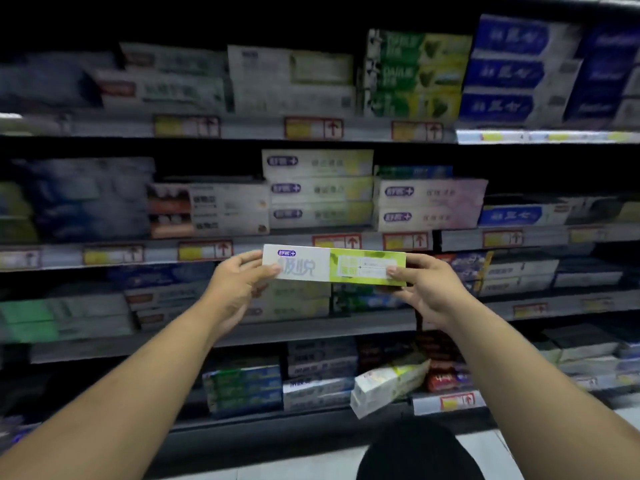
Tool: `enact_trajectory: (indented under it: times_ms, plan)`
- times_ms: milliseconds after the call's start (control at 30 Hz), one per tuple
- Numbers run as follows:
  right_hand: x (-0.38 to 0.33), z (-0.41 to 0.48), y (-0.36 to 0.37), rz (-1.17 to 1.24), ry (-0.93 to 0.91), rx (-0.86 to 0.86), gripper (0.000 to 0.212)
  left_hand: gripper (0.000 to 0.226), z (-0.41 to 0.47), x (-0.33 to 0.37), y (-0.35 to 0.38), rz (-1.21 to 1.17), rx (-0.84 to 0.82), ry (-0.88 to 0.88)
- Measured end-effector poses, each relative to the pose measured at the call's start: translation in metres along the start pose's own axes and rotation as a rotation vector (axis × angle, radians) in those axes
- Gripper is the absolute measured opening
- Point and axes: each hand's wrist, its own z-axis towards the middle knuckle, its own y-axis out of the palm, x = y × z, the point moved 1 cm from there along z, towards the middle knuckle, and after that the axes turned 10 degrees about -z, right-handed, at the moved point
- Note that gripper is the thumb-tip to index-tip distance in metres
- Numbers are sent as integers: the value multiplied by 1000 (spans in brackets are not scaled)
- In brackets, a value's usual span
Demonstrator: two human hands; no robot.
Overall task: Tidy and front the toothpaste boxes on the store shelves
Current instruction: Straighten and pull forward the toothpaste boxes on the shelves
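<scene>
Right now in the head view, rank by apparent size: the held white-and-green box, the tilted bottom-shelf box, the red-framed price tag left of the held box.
1. held white-and-green box
2. tilted box
3. red-framed price tag
The held box is nearer the camera, so its lead over the tilted box may be only nearness.

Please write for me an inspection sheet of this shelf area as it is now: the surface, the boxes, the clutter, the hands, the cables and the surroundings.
Surface: shelves in several tiers, price tags along the front edges.
Job's things: green-and-white box held level in front of the shelves; stack of similar boxes on the tier just above it in the view.
Clutter: tilted box lies askew on a low tier, sticking out past the edge.
Hands: left hand grips the held box's left end, right hand its right end.
Cables: nothing seen.
Surroundings: pale floor; dark object at the bottom edge, cannot tell what.
</scene>
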Motion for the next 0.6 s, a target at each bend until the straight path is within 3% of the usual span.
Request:
enact_trajectory:
  times_ms: [233,600]
  plan:
    - [-69,-14,49,27,-114,19,31,31,-5,79,-19,-9,128,245]
    - [-138,-34,118,-159,-356,104,13,17,-26,160,-33,190,279,400]
